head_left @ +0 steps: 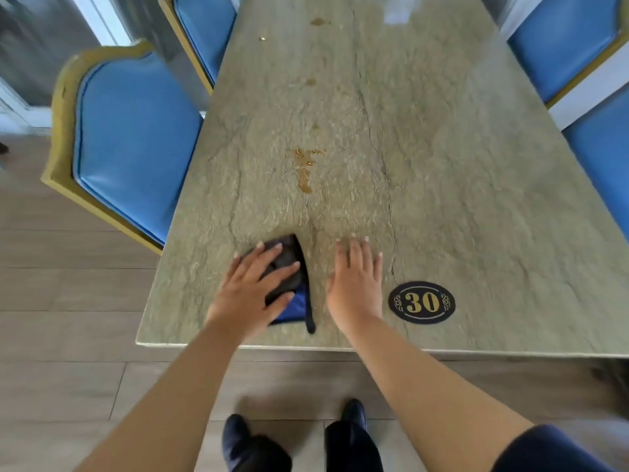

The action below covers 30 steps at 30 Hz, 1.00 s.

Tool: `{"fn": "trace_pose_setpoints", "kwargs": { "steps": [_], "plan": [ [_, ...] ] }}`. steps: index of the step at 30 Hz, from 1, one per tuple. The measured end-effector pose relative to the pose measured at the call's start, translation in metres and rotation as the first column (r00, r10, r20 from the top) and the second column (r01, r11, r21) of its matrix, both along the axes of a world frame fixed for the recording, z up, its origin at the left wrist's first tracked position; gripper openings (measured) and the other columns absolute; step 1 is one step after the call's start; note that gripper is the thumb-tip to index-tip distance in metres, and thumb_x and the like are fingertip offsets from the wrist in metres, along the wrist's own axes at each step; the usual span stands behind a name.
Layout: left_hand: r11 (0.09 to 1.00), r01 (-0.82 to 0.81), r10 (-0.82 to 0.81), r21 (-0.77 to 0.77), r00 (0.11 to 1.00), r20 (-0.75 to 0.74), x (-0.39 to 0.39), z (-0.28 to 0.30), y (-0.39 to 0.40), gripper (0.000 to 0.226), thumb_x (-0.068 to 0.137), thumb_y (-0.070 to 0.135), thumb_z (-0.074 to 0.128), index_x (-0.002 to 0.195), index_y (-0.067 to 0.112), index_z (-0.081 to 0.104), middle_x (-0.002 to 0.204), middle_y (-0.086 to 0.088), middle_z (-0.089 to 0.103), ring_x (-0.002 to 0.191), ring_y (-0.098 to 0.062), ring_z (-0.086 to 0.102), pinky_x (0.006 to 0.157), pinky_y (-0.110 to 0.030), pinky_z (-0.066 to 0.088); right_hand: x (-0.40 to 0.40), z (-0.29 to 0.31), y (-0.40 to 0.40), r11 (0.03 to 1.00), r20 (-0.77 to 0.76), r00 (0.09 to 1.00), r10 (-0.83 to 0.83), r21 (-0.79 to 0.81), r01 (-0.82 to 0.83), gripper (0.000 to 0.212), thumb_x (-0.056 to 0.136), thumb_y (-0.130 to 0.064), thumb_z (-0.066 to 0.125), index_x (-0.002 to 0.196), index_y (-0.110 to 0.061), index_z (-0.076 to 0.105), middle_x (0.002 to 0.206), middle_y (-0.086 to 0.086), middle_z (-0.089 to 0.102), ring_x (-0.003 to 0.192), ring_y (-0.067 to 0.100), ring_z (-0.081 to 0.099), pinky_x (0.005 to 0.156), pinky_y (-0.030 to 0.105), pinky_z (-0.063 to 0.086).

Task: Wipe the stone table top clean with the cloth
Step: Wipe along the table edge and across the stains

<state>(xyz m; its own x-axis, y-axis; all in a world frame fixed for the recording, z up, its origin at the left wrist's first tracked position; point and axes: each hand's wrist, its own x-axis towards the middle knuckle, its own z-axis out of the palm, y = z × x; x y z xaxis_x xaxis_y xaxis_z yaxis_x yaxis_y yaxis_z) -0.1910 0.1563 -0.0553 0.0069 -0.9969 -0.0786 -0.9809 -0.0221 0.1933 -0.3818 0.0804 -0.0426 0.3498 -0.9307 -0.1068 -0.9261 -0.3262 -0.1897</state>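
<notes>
The cloth (289, 267), dark with a blue underside, lay near the near edge of the stone bench (442, 148), left of centre. Your left hand (252, 287) pressed it flat, fingers (272, 248) straight and spread over the fabric; no fingers curled round it. Your right hand (355, 281) rested palm-down on bare stone just right of the cloth, fingers straight and close together, holding nothing.

The brown spill (304, 168) sat further along the bench's centre line, apart from the cloth and not yet wiped. Fainter marks (311, 81) and a further blot (319, 21) lay beyond it, with a small crumb (262, 38) to the far left.

To do this step well, you likely needed to keep the palm flat, push the cloth away in one straight pass through the spill, and lean on the right hand for reach. The rough, veined stone could probably hold residue, so overlapping passes seemed advisable.

An oval number plaque (422, 302) reading 30 lay near the right hand. Blue padded chairs (136, 137) with gold frames flanked the bench over a wood-plank floor (68, 301).
</notes>
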Motion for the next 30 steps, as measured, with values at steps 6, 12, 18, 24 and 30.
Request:
{"fn": "trace_pose_setpoints", "kwargs": {
  "steps": [6, 12, 18, 24, 30],
  "plan": [
    [0.990, -0.134, 0.135, 0.045, 0.991, -0.024, 0.051, 0.001, -0.038, 0.054, 0.092, 0.059, 0.037, 0.144, 0.049, 0.028, 0.161, 0.006, 0.011, 0.148, -0.019, 0.002, 0.120, -0.044, 0.000, 0.058, -0.007, 0.042, 0.998, 0.103, 0.992, -0.067, -0.003, 0.068, 0.059, 0.098, -0.020, 0.033, 0.152, -0.012, 0.009, 0.160, 0.011, 0.000, 0.147, 0.026, -0.008, 0.120, 0.043, -0.004],
    [0.925, 0.366, -0.372, -0.104, 0.927, -0.052, 0.100, -0.007, 0.049, 0.050, 0.093, 0.058, 0.040, 0.139, 0.042, 0.046, 0.156, 0.006, 0.030, 0.147, -0.020, 0.020, 0.115, -0.048, 0.023, 0.078, -0.014, 0.055, 0.970, 0.124, 0.966, -0.227, -0.057, 0.235, 0.058, 0.098, -0.021, 0.027, 0.153, -0.017, 0.009, 0.161, 0.003, 0.001, 0.147, 0.018, -0.008, 0.120, 0.040, 0.000],
    [0.912, 0.397, -0.403, -0.103, 0.914, -0.051, 0.147, -0.007, 0.003, 0.051, 0.091, 0.059, 0.039, 0.138, 0.040, 0.047, 0.156, 0.006, 0.029, 0.146, -0.021, 0.019, 0.115, -0.048, 0.022, 0.079, -0.012, 0.056, 0.960, 0.078, 0.963, -0.259, -0.089, 0.266, 0.057, 0.097, -0.022, 0.027, 0.152, -0.017, 0.014, 0.161, 0.005, 0.007, 0.148, 0.020, -0.002, 0.120, 0.040, 0.002],
    [0.998, 0.046, -0.047, -0.031, 0.999, -0.011, 0.120, -0.002, -0.033, 0.050, 0.093, 0.059, 0.038, 0.141, 0.047, 0.036, 0.159, 0.007, 0.018, 0.148, -0.021, 0.008, 0.120, -0.045, 0.006, 0.115, -0.005, 0.059, 0.919, 0.125, 0.913, -0.389, -0.024, 0.394, 0.065, 0.093, -0.006, 0.037, 0.152, -0.014, 0.012, 0.161, 0.005, 0.000, 0.147, 0.023, -0.008, 0.120, 0.041, -0.003],
    [0.846, 0.518, -0.524, -0.129, 0.852, -0.016, 0.138, -0.008, 0.025, 0.048, 0.092, 0.053, 0.044, 0.138, 0.040, 0.046, 0.156, 0.007, 0.030, 0.148, -0.018, 0.017, 0.117, -0.046, 0.019, 0.153, -0.003, 0.066, 0.967, 0.385, 0.895, -0.227, -0.018, 0.253, 0.052, 0.091, -0.003, 0.042, 0.142, -0.013, 0.039, 0.154, 0.005, 0.030, 0.146, 0.020, 0.013, 0.120, 0.036, 0.005]
  ]
}}
